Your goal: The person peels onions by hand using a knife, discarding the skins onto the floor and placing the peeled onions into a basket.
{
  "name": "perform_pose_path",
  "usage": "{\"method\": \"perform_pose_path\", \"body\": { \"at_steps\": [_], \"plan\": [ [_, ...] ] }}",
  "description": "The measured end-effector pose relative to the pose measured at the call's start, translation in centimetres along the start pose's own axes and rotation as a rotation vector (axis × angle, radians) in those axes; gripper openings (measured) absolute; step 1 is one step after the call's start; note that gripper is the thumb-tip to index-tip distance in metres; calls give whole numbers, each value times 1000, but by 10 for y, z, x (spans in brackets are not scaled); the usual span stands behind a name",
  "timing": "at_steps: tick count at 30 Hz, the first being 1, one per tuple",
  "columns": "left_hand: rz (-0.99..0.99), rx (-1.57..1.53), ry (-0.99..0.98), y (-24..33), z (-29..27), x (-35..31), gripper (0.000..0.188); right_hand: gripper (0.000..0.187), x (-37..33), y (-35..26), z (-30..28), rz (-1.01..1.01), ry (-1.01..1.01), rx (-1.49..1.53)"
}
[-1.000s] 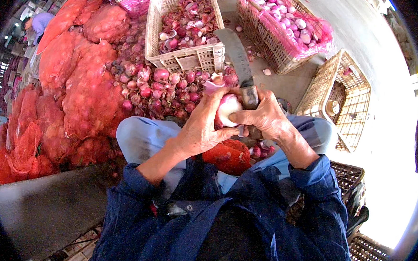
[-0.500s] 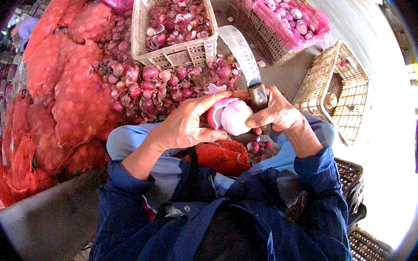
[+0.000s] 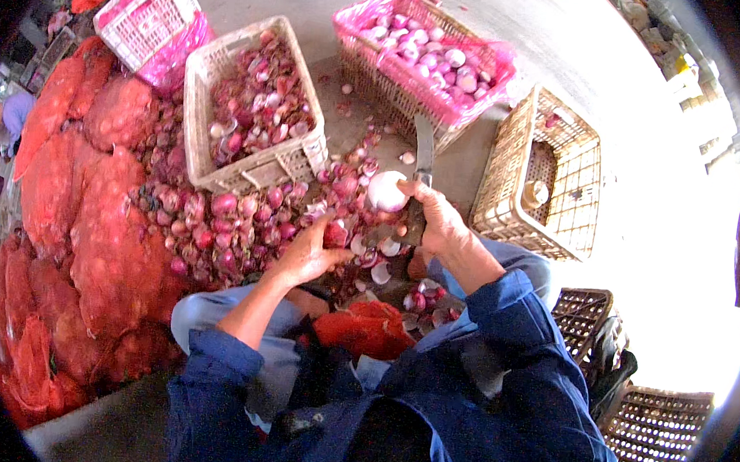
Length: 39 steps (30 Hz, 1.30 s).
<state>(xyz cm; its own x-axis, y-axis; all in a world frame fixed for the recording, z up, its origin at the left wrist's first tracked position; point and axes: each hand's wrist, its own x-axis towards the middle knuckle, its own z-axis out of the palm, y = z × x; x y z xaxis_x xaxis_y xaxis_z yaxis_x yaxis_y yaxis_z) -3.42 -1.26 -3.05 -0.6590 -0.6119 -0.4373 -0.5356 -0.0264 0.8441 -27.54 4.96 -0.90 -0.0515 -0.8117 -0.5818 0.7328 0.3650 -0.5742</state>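
The right hand has its fingers wrapped round the handle of a broad knife, blade pointing up the frame, and the same grip pins a peeled, pale pink onion against it, just above centre. Half a second ago both hands met on that onion; now the left hand has let go and dropped lower and to the left, its fingers curled down into the loose heap of unpeeled red onions. They touch a dark red bulb there, though I cannot tell whether they have closed on it.

Torn skins and peelings lie scattered on the floor between the two hands. Above the heap, centre left, stands a pale basket of trimmings and skins. Upper centre right is a pink-lined basket of peeled onions, well clear of the knife tip. To the right sits a nearly empty wicker basket. Red mesh sacks pile up along the left edge, and a crumpled red net rests on the person's lap, below the hands.
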Motion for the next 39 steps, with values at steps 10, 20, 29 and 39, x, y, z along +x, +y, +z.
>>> {"method": "perform_pose_path", "body": {
  "at_steps": [10, 20, 29, 39],
  "plan": [
    [-20, 111, 9, -43, 13, 8, 81, 40, 84, -95, -60, -229, 374, 26],
    [-31, 20, 6, -37, 10, -9, 77, 24, 164, -184, -43, -564, 133, 36],
    [-218, 49, 147, -140, 89, 43, 48, 36, 30, -93, 56, -227, -48, -617],
    [-390, 355, 974, -227, 10, 68, 54, 37, -50, -11, 49, -74, 112, -738]
  ]
}}
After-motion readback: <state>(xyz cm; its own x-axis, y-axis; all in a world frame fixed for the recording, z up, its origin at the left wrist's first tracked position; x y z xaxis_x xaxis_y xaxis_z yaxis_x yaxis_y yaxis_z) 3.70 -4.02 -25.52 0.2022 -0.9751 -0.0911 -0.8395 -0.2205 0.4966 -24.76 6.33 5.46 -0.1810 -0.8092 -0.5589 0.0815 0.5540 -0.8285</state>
